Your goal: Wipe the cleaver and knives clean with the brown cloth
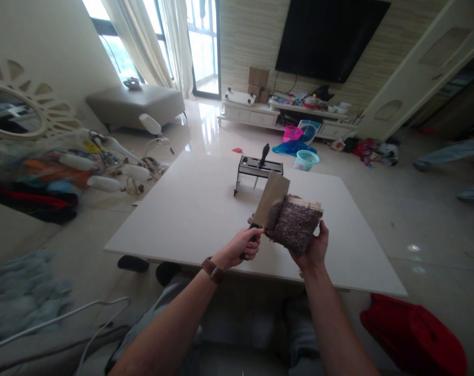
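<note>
My left hand (243, 244) is closed round the dark handle of a cleaver (271, 202), its broad blade pointing up and away. A shaggy, dark brown block (297, 224) with a pale, layered top edge rests in my right hand (317, 246), gripped from below and the right. The blade lies against or just in front of the block's left side; I cannot tell if they touch. Both are held above the white table (174, 209). Beyond them on the tabletop stands a black knife rack (252, 166), with a black-handled knife (264, 154) upright in it.
Past the table, a turquoise basket (305, 161) and a pink basket (292, 133) sit on the floor. A chandelier (131, 172) with several white shades lies at the left. At the lower right is a red object (417, 331). A person's legs (452, 154) show at far right.
</note>
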`<state>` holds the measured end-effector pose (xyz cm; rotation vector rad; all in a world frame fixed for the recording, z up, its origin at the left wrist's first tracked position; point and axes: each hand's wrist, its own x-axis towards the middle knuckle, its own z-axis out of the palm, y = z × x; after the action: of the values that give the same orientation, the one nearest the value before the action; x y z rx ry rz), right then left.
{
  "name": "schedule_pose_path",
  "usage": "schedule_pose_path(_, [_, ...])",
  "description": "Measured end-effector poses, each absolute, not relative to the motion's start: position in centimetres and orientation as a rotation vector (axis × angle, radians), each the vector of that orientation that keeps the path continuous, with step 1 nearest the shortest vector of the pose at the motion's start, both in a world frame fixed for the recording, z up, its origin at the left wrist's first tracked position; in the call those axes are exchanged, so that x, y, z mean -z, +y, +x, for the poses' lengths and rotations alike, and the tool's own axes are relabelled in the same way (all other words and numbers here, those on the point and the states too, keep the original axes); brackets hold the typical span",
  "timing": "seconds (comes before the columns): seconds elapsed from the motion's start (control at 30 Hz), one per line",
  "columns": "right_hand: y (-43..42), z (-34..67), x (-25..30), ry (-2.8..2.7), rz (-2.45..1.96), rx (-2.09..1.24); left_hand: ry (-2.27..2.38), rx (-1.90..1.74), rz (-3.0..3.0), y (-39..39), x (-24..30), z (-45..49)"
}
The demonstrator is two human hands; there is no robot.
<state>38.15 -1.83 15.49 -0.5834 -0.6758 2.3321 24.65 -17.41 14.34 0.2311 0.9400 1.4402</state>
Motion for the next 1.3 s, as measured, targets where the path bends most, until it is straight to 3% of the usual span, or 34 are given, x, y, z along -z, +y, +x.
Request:
schedule_pose_path(0.33, [-0.4,39.2,-11.3,-0.924,-0.715,-2.254,0.764,-1.364,0.273,-17.3,-14.1,25.0])
schedule_pose_path(0.63, [-2.1,38.4,-11.4,-0.999,-0.767,-2.489,0.953,-1.225,0.406,-16.9,-14.1,25.7])
schedule_pose_path(1.07, [-1.4,37.3,-13.0,-0.871,-0.726,-2.123,0.963,-1.196,0.412,-17.3,-14.3,23.9])
schedule_pose_path(1.3, [-3.1,37.6,-12.4,-0.963,-0.812,-2.356,0.844,-1.257,0.316,-16.5,-13.2,25.2])
